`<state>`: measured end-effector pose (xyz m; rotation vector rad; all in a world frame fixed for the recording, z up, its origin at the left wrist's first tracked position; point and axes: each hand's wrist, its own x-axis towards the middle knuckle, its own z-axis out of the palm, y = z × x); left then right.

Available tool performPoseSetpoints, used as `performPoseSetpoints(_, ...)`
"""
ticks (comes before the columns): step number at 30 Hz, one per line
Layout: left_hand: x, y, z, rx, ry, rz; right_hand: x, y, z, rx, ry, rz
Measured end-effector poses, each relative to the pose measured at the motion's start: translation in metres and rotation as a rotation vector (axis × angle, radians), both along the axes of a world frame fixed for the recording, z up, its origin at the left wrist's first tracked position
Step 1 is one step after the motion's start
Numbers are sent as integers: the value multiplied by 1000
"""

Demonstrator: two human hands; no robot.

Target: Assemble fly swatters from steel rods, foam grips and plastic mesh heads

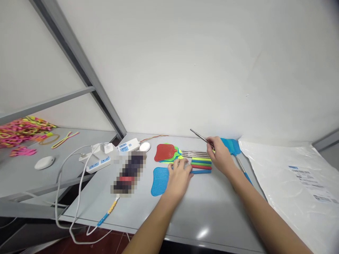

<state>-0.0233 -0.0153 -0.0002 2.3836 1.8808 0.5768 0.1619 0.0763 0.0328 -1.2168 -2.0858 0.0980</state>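
The right hand [219,155] grips a slim metal rod [199,135] right of centre; a loose hold could let it tip. The left hand [180,178], near centre, covers part of the blue swatter head [159,181]; whether it grips is unclear. A sideways nudge could scatter the coloured handles [201,164] alongside.

bare tabletop [212,204] nearside of coloured handles [201,164], power strip [99,165] obstructing left, white package [283,190] obstructing right
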Motion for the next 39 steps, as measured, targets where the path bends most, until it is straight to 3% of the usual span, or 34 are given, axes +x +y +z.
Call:
performPoseSetpoints(4, -4, -3, 3, -3, -187, -76, 5, -22, -2, 15, 49, -21)
performPoseSetpoints(9, -5, 0, 9, -32, -715, -115, 13, -40, -4, -142, 152, -23)
performPoseSetpoints(13, 8, 9, 21, -30, -1062, -59, 13, -49, -5, -223, 401, -42)
performPoseSetpoints(17, 34, 23, 38, -19, -1215, -91, 7, -51, -8, -356, 718, -8)
performPoseSetpoints(19, 49, 33, 43, -115, -1355, -115, 5, -50, -10, -446, 878, 26)
performPoseSetpoints(23, 69, 46, 41, -480, -1675, -91, 4, -48, -12, -515, 1062, 64)
performPoseSetpoints(26, 70, 46, 33, -712, -1672, -95, 8, -49, -11, -453, 1002, 6)
performPoseSetpoints(29, 64, 37, 21, -820, -1532, -197, 11, -50, -10, -413, 959, -58)
performPoseSetpoints(34, 61, 18, -1, -742, -1402, -317, 13, -51, -11, -386, 978, -91)
performPoseSetpoints(39, 60, 10, -10, -733, -1306, -268, 13, -53, -9, -362, 958, -100)
